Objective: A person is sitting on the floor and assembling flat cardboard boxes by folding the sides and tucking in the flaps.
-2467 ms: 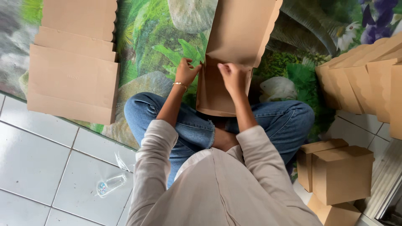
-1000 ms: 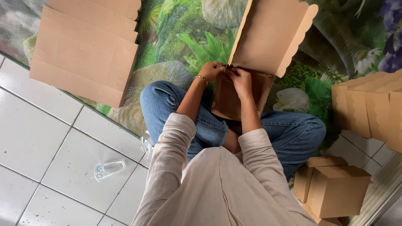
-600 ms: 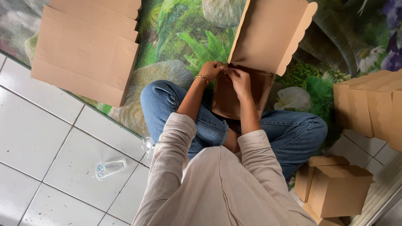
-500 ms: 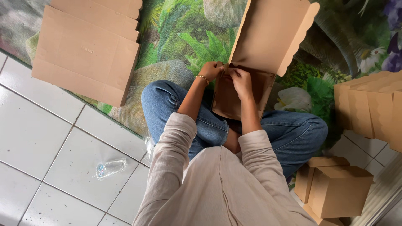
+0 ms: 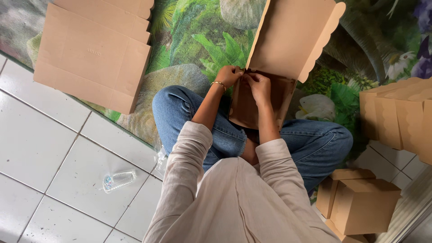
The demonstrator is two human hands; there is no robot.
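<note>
Head view: a seated person is folding a brown box [image 5: 270, 90] over crossed legs.

Flat sheets [image 5: 92, 54] are lying on the mat at left, a clear bottle [image 5: 119, 180] on the tiles. The left hand [image 5: 229, 75] and right hand [image 5: 258, 85] are meeting at the box's fold, fingers curled and pinching the cardboard edge. Finished boxes [image 5: 362, 204] are sitting at right.

Brown cardboard box [image 5: 265, 96] — half-folded, scallop-edged lid raised open — rests tilted on the lap, over the jeans.
</note>
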